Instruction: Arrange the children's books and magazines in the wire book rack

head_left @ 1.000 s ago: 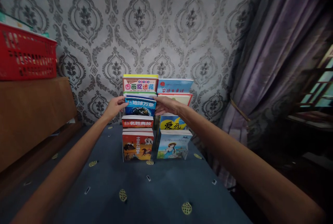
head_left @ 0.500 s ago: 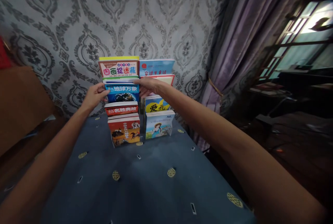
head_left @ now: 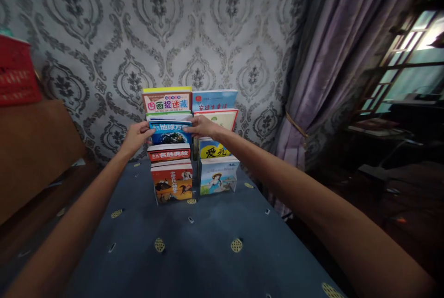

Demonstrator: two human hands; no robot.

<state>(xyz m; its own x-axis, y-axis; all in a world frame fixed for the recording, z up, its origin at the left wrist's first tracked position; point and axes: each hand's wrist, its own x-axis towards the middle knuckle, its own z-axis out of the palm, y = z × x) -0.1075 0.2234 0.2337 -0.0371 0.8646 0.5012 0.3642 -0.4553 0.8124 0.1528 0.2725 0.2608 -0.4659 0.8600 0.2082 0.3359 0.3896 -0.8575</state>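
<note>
My left hand [head_left: 137, 137] grips the left edge of a blue book [head_left: 170, 137] with a globe on its cover. At that book's upper right edge, my right hand [head_left: 204, 128] has its thumb on the cover and fingers behind. The book stands upright in the left column of a tiered stand. Behind it rises a book with colourful title characters [head_left: 168, 103]; in front are a red-banded book [head_left: 169, 155] and a red-orange book [head_left: 172, 182]. The right column holds a light blue book [head_left: 215, 99], a red-edged book [head_left: 225, 119], a yellow-and-blue book [head_left: 215, 151] and a book showing a girl in a hat [head_left: 218, 179].
A dark blue patterned cloth [head_left: 194, 252] covers the table. Patterned wallpaper [head_left: 194, 25] is close behind the books. A cardboard box [head_left: 34, 150] with a red basket [head_left: 17, 71] on top stands left. A tied purple curtain [head_left: 294, 104] hangs right.
The view has shifted slightly, so the books appear lower and further right. My right hand has come a little down onto the blue book's front, showing more of the red-edged book.
</note>
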